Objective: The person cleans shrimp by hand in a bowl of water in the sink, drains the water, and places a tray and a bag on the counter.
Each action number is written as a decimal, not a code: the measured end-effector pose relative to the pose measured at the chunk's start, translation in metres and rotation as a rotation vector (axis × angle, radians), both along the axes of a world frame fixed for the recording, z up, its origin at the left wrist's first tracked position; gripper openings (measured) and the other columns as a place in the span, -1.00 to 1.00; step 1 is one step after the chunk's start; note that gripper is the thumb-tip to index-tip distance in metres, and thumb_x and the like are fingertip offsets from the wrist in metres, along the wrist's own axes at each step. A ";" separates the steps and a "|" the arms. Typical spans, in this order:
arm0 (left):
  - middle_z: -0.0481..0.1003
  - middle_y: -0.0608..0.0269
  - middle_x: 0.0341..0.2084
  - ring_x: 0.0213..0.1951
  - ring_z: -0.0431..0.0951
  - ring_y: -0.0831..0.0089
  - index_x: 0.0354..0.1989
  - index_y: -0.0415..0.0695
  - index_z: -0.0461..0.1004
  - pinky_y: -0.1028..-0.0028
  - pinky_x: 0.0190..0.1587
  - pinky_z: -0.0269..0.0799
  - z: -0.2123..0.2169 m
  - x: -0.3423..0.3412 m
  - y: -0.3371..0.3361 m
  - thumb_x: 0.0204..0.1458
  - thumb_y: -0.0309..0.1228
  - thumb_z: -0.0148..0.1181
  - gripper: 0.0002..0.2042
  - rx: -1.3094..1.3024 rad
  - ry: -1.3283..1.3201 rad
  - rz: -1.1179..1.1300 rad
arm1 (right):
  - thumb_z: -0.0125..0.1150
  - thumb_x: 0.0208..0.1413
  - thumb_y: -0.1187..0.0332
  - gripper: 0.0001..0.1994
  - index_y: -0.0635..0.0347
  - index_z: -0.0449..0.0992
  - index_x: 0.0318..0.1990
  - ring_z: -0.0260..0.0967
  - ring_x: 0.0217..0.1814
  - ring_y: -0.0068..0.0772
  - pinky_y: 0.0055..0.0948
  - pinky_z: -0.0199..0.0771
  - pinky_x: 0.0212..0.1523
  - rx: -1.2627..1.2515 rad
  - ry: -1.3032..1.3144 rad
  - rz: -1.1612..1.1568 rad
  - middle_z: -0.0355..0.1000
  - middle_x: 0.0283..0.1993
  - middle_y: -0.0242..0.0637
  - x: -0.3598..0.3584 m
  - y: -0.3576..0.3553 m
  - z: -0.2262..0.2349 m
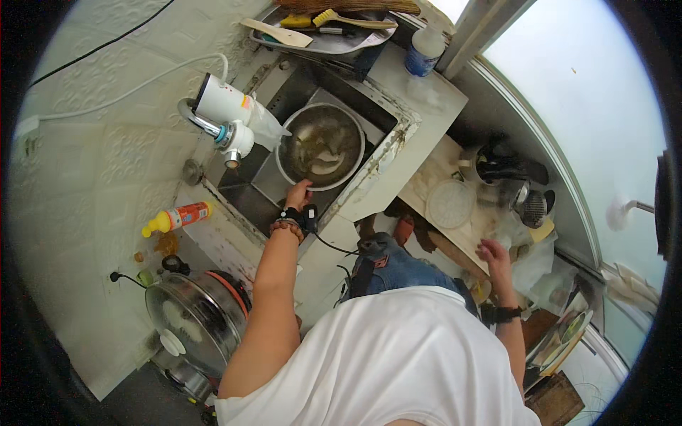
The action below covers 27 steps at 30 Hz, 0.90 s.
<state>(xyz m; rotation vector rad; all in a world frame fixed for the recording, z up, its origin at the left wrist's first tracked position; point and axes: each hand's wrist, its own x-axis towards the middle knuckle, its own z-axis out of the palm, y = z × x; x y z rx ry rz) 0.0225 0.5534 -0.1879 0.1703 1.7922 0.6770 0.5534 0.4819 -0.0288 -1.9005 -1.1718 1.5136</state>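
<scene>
A round metal bowl point(282, 165) sits in the steel sink point(259, 177), with murky liquid and pale, curved pieces point(325, 162) in it that I cannot make out. My left hand point(299, 194) grips the bowl's near rim, fingers closed on it. Beside the bowl, a white tap point(231, 113) with a clear plastic bag point(266, 128) on it reaches over the sink. My right hand point(494, 257) hangs off to the right, near a low wooden shelf point(426, 177). Its fingers are loosely bent and apart, with nothing visible in them.
A yellow-capped bottle point(186, 216) and a large lidded pot point(188, 316) stand at the left. Behind the sink lies a metal tray point(337, 44) with brushes and a spatula. A blue-and-white jug point(425, 51) stands at the corner. A white round lid point(450, 204) rests on the shelf.
</scene>
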 end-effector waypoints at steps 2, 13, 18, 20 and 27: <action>0.25 0.32 -0.84 -0.80 0.10 0.56 -0.70 -0.13 0.35 0.46 -0.68 0.03 0.015 0.006 0.004 0.04 -0.26 0.05 -0.69 0.034 -0.001 0.002 | 0.01 0.14 0.40 -0.74 0.36 0.38 -0.07 0.42 -0.18 -0.45 -0.52 0.38 -0.15 0.026 0.038 0.080 0.44 -0.22 -0.23 -0.021 0.026 -0.007; 0.29 0.35 -0.65 -0.64 0.32 0.58 -0.59 -0.20 0.36 0.61 -0.58 0.31 0.089 0.000 0.001 -0.08 -0.40 0.19 -0.82 0.164 -0.018 0.083 | 0.00 0.18 0.28 -0.60 0.40 0.26 0.07 0.40 -0.12 -0.32 -0.44 0.41 -0.10 -0.075 0.532 0.225 0.37 -0.09 -0.10 -0.212 0.118 -0.033; 0.30 0.33 -0.70 -0.69 0.30 0.57 -0.63 -0.22 0.35 0.62 -0.62 0.27 0.118 0.017 -0.006 -0.10 -0.41 0.20 -0.80 0.215 -0.061 0.168 | 0.11 0.06 0.02 -0.22 0.45 -0.07 0.22 0.38 -0.07 -0.23 -0.40 0.38 -0.02 -0.337 0.790 0.129 0.28 0.02 -0.02 -0.263 0.142 -0.030; 0.30 0.36 -0.74 -0.71 0.31 0.61 -0.59 -0.18 0.41 0.61 -0.71 0.17 0.114 0.017 -0.013 -0.06 -0.41 0.20 -0.84 0.199 -0.130 0.091 | 0.09 0.08 0.18 -0.30 0.45 -0.09 0.21 0.37 -0.07 -0.19 -0.32 0.45 -0.10 -0.336 0.826 0.104 0.27 0.02 0.00 -0.279 0.145 -0.017; 0.37 0.11 -0.25 -0.32 0.44 0.37 -0.02 -0.24 0.23 0.38 -0.26 0.42 0.164 0.057 -0.007 0.01 -0.34 0.17 -0.59 0.268 -0.087 0.068 | -0.07 -0.02 0.50 -0.53 0.33 0.10 0.11 0.43 -0.18 -0.13 -0.22 0.58 -0.33 -0.300 0.802 -0.034 0.30 -0.01 -0.04 -0.277 0.134 -0.025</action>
